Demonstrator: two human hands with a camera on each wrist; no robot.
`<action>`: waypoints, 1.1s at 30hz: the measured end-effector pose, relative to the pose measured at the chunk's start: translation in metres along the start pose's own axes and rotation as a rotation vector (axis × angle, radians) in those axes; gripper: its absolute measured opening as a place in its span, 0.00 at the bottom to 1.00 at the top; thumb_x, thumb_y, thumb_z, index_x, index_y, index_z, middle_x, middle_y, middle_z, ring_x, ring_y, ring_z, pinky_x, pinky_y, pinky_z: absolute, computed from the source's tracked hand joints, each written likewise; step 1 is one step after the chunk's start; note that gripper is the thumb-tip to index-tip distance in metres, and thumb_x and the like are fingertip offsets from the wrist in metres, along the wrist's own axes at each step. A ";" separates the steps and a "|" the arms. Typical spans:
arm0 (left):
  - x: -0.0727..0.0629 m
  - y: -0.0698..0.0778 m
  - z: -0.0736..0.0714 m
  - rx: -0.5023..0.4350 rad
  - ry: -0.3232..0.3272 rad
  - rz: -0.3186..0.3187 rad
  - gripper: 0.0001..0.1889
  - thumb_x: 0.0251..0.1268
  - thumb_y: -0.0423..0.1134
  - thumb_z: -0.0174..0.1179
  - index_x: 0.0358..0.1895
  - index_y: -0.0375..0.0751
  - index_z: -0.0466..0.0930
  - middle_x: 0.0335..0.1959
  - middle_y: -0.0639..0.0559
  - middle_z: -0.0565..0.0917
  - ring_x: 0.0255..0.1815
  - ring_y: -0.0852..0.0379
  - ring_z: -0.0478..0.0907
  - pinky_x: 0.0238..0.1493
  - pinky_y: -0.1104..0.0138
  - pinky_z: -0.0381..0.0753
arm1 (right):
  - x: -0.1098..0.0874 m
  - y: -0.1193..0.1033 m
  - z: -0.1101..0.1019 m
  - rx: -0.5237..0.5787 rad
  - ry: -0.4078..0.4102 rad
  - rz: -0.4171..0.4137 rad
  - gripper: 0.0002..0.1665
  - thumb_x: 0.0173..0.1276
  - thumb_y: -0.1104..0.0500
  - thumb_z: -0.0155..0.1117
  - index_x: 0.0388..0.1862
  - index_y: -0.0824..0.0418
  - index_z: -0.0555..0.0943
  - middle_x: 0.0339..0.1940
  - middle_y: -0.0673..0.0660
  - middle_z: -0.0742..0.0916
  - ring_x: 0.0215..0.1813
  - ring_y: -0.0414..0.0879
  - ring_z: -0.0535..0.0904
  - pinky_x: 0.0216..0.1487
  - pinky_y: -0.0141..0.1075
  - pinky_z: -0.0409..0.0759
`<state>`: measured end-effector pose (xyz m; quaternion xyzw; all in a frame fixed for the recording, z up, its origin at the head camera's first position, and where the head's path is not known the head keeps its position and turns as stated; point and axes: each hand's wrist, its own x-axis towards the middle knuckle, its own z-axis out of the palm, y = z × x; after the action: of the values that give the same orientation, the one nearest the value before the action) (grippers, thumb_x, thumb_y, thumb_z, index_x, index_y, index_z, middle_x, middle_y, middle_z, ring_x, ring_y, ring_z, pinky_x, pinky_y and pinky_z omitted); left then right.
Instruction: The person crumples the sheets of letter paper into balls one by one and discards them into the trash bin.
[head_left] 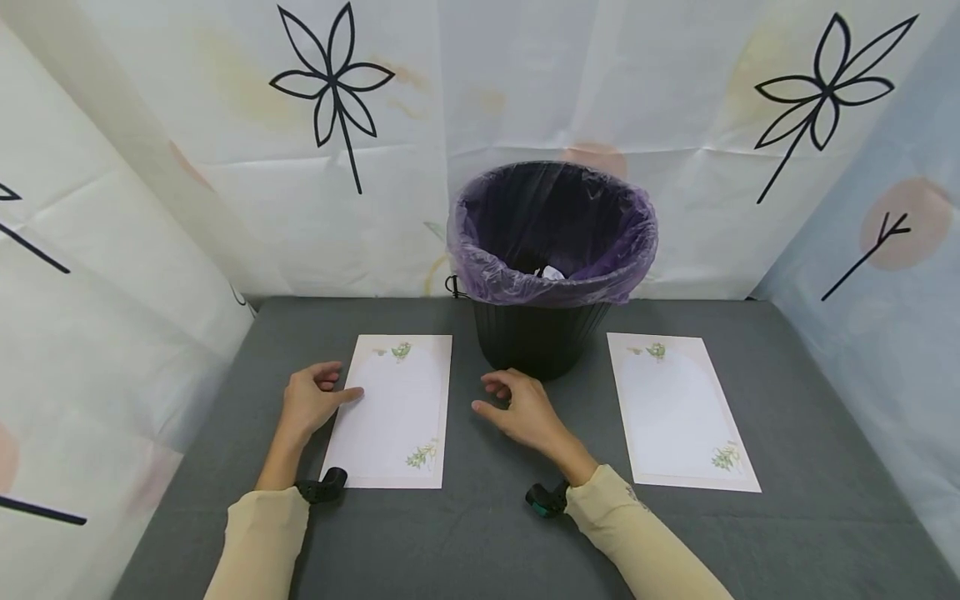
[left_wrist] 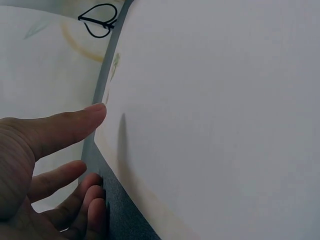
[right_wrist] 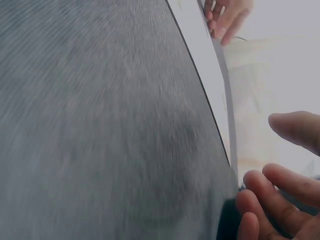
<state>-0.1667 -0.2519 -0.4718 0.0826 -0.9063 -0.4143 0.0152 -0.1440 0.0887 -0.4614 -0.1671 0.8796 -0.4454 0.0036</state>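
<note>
A white sheet of stationery paper (head_left: 392, 412) with green leaf prints lies flat on the left half of the table. My left hand (head_left: 313, 402) is at its left edge, the thumb reaching over the paper while the other fingers curl loosely beside it. In the left wrist view the thumb casts a shadow on the sheet (left_wrist: 215, 110), and nothing is between thumb and fingers. To the right of that sheet, my right hand (head_left: 525, 410) hovers in front of the bin, fingers loosely bent and holding nothing. The right wrist view shows these fingers (right_wrist: 280, 200) apart from the paper.
A black bin (head_left: 525, 337) lined with a purple plastic bag (head_left: 555, 287) stands at the back middle, some crumpled white paper (head_left: 551, 272) inside. A second printed sheet (head_left: 678, 408) lies on the right. Patterned curtains (head_left: 510, 83) enclose the grey table (head_left: 480, 542).
</note>
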 end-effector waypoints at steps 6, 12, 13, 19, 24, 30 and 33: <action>0.002 0.003 0.000 -0.019 -0.058 -0.046 0.39 0.54 0.34 0.77 0.68 0.24 0.70 0.57 0.31 0.75 0.56 0.38 0.72 0.54 0.49 0.75 | 0.010 -0.009 0.018 -0.047 -0.031 0.038 0.29 0.64 0.52 0.76 0.59 0.66 0.82 0.47 0.57 0.84 0.50 0.52 0.78 0.53 0.48 0.77; 0.002 0.005 -0.001 -0.034 -0.112 -0.088 0.43 0.51 0.32 0.79 0.70 0.24 0.67 0.58 0.30 0.72 0.58 0.37 0.68 0.56 0.47 0.73 | 0.020 -0.017 0.035 -0.101 -0.060 0.105 0.35 0.63 0.48 0.76 0.62 0.66 0.80 0.49 0.59 0.82 0.55 0.57 0.76 0.58 0.54 0.74; 0.002 0.005 -0.001 -0.032 -0.117 -0.091 0.43 0.51 0.31 0.79 0.70 0.24 0.67 0.58 0.30 0.71 0.58 0.37 0.68 0.56 0.47 0.72 | 0.021 -0.017 0.038 -0.116 -0.063 0.115 0.36 0.62 0.47 0.77 0.63 0.66 0.79 0.50 0.60 0.82 0.56 0.58 0.76 0.59 0.55 0.73; 0.004 0.003 -0.002 -0.033 -0.133 -0.096 0.45 0.49 0.30 0.79 0.71 0.24 0.65 0.59 0.31 0.70 0.59 0.38 0.66 0.57 0.46 0.71 | 0.027 -0.021 0.054 -0.204 -0.056 0.181 0.49 0.56 0.38 0.79 0.70 0.63 0.75 0.54 0.62 0.76 0.58 0.60 0.70 0.61 0.59 0.66; 0.004 0.000 -0.001 -0.041 -0.146 -0.092 0.46 0.48 0.28 0.79 0.72 0.24 0.64 0.60 0.31 0.68 0.59 0.37 0.65 0.58 0.46 0.70 | 0.028 -0.021 0.065 -0.256 -0.018 0.203 0.58 0.49 0.32 0.81 0.73 0.58 0.73 0.52 0.61 0.74 0.54 0.57 0.67 0.55 0.54 0.64; 0.004 -0.002 -0.001 -0.048 -0.158 -0.085 0.46 0.47 0.29 0.80 0.71 0.24 0.65 0.61 0.29 0.67 0.61 0.35 0.64 0.60 0.43 0.69 | 0.025 -0.022 0.073 -0.259 0.010 0.220 0.63 0.44 0.30 0.82 0.75 0.55 0.70 0.53 0.61 0.73 0.55 0.57 0.65 0.53 0.54 0.61; 0.003 -0.004 -0.001 -0.066 -0.180 -0.087 0.45 0.48 0.28 0.79 0.71 0.25 0.65 0.62 0.30 0.66 0.63 0.35 0.63 0.61 0.42 0.68 | 0.025 -0.021 0.075 -0.261 0.011 0.219 0.63 0.42 0.31 0.84 0.75 0.54 0.70 0.54 0.61 0.72 0.55 0.57 0.64 0.52 0.53 0.59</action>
<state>-0.1691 -0.2554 -0.4739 0.0838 -0.8854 -0.4498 -0.0817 -0.1497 0.0110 -0.4870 -0.0671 0.9429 -0.3252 0.0256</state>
